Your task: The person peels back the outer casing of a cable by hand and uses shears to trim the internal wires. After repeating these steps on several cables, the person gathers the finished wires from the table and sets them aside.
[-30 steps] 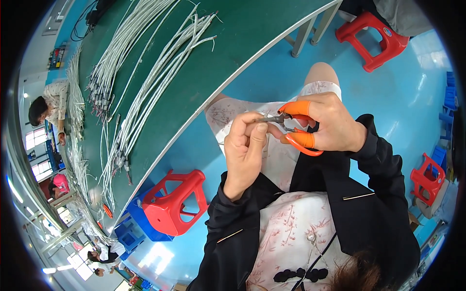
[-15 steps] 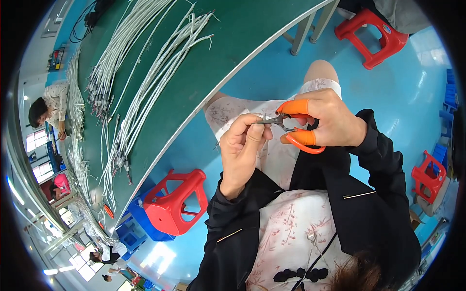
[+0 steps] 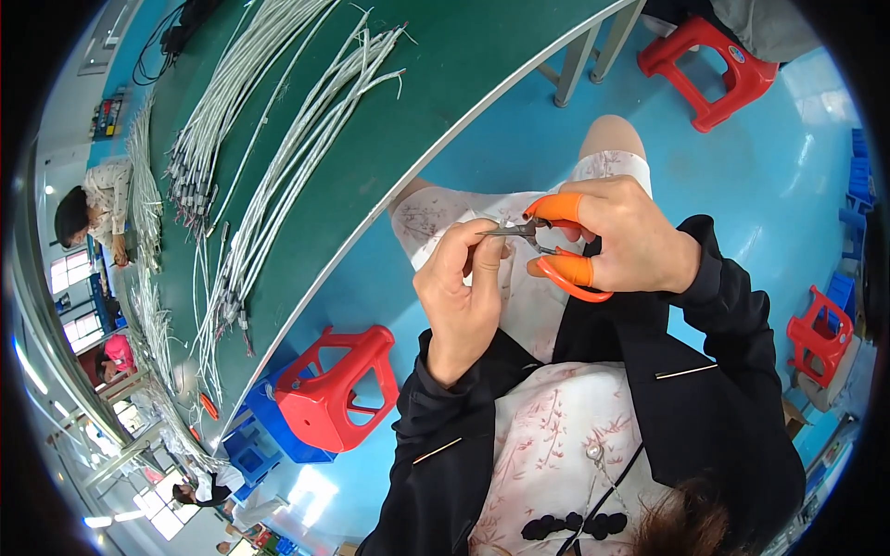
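Note:
My right hand [image 3: 640,233] grips a pair of small scissors [image 3: 531,228] with dark metal blades and orange handles, above my lap. Orange coverings wrap its thumb and a finger at the handle loops. The blades point left and look nearly closed. My left hand [image 3: 459,301] is curled right at the blade tips, thumb and forefinger drawn together. Whatever those fingers pinch is too small or hidden to make out.
A green worktable [image 3: 371,153] with a metal edge lies to the left, bearing bundles of white cables [image 3: 297,167] and an orange-handled tool [image 3: 209,405]. A red stool [image 3: 338,394] stands beside blue bins [image 3: 301,447]. Another red stool [image 3: 709,72] is at far right. Co-workers [image 3: 104,208] sit beyond the table.
My left thumb has slid down and back from the blades, and the left hand has turned slightly. The scissors' lower handle has shifted a little left and down with my right thumb.

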The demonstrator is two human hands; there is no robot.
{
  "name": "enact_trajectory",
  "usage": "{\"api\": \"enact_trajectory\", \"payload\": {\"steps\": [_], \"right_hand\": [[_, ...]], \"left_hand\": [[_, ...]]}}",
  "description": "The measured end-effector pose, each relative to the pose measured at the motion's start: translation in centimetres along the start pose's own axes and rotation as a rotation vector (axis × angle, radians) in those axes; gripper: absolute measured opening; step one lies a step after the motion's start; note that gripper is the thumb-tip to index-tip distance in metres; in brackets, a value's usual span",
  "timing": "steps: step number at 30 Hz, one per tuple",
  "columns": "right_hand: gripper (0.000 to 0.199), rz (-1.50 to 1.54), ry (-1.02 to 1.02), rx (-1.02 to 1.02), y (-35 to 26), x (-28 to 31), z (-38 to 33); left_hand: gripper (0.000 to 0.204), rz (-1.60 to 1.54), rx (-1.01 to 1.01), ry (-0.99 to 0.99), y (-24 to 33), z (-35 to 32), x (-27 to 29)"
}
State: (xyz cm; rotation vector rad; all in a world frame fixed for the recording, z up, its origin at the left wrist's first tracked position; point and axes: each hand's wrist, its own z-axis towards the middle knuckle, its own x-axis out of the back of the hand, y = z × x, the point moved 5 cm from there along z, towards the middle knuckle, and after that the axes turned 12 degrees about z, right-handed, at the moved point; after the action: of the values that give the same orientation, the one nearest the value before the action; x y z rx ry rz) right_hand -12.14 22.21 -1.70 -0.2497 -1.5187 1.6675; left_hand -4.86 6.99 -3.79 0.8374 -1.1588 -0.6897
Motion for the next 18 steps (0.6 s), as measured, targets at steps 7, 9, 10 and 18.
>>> {"api": "enact_trajectory", "payload": {"steps": [7,9,10,18], "right_hand": [[0.039,0.026,-0.024,0.055,0.2,0.1,0.3],[0.04,0.073,-0.031,0.073,0.3,0.1,0.3],[0.04,0.073,-0.031,0.073,0.4,0.2,0.3],[0.037,0.115,-0.039,0.026,0.3,0.2,0.2]], "left_hand": [[0.013,-0.573,0.212,-0.237,-1.1,0.0,-0.2],[0.014,-0.646,0.226,-0.269,-1.3,0.0,-0.1],[0.014,-0.694,0.252,-0.31,-1.5,0.0,-0.1],[0.014,-0.526,0.224,-0.293,-1.3,0.0,-0.3]]}}
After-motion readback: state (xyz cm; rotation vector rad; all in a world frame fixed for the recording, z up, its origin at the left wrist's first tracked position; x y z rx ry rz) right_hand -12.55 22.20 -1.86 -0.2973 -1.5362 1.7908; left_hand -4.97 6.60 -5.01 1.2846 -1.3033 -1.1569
